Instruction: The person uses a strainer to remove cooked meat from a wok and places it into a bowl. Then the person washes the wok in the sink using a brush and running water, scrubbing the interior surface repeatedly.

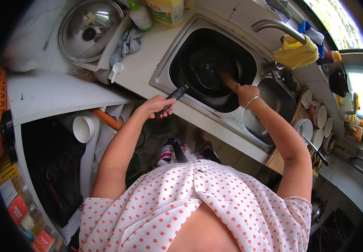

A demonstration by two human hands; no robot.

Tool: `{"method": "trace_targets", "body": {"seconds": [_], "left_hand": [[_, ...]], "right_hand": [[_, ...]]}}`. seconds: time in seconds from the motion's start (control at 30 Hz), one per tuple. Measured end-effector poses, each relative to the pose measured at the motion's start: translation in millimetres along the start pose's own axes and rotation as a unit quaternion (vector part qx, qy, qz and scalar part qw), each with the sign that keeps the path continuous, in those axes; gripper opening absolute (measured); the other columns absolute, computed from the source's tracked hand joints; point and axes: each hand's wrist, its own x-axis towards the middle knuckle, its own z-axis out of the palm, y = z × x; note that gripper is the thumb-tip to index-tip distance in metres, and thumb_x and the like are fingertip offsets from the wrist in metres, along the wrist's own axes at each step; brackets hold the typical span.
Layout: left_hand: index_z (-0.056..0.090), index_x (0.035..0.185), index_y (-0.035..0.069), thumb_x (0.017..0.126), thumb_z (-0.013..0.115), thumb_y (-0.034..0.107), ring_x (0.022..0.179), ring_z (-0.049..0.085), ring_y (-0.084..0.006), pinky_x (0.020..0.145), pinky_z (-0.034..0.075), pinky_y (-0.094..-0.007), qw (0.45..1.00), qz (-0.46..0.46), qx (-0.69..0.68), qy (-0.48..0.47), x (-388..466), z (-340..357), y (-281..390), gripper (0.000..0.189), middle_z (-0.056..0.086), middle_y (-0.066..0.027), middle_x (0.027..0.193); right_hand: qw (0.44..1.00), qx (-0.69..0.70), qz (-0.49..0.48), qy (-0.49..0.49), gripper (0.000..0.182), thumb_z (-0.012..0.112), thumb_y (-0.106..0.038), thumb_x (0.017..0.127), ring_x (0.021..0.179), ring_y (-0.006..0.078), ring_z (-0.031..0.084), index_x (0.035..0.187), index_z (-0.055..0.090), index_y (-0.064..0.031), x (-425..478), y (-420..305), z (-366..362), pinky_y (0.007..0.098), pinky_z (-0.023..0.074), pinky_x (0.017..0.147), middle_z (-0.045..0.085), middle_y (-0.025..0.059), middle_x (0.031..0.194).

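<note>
A black pan (197, 75) lies tilted in the larger basin of the steel sink (164, 71), with some water shining inside it. My left hand (158, 106) grips the pan's black handle (179, 93), which sticks out over the sink's front rim. In my right hand (247, 94) is a bamboo scrubbing brush (228, 79), its bristles down against the pan's inside. The bristle ends are blurred and hard to make out. A bracelet circles my right wrist.
A curved faucet (277, 26) with a yellow cloth (298, 52) over it rises behind the sink. Left of the sink are a pump bottle (140, 17), a crumpled cloth (127, 44), a white scoop (117, 69) and a domed steel lid (91, 30). Bowls (318, 126) stand at the right.
</note>
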Motion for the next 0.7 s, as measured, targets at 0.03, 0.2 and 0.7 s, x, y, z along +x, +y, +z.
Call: {"method": "trace_targets", "body": {"seconds": [0.03,0.2,0.7], "left_hand": [[0.055,0.081,0.002,0.090,0.058,0.039,0.042,0.042,-0.0063,0.037,0.031,-0.0203,1.000,0.005,0.001,-0.001,0.0,1.6,0.2,0.038,0.049,0.0000,0.060],[0.048,0.078,0.006,0.091,0.056,0.038,0.039,0.033,-0.0050,0.034,0.025,-0.0220,0.998,-0.004,0.057,0.024,-0.5,7.0,3.4,0.036,0.042,0.0029,0.057],[0.045,0.072,0.006,0.091,0.055,0.036,0.038,0.036,-0.0090,0.033,0.028,-0.0258,0.991,0.047,0.111,0.062,2.9,21.6,6.4,0.037,0.042,-0.0001,0.054]], "right_hand": [[0.998,-0.027,-0.044,-0.042,0.035,0.057,-0.009,0.073,0.082,0.0293,0.067,0.107,0.061,-0.0087,-5.6,-6.2,-0.6,0.0377,0.0535,0.068,0.067,0.0144,0.088],[0.974,0.174,-0.146,0.001,0.031,0.057,-0.010,0.066,0.082,0.0333,0.065,0.095,0.068,-0.0050,-16.3,-54.4,-53.0,0.0375,0.0531,0.074,0.066,0.0183,0.083],[0.871,0.411,0.028,0.268,0.039,0.065,-0.025,0.070,0.089,0.0324,0.065,0.106,0.069,-0.0129,88.1,15.5,-93.2,0.0392,0.0513,0.080,0.067,0.0172,0.093]]}}
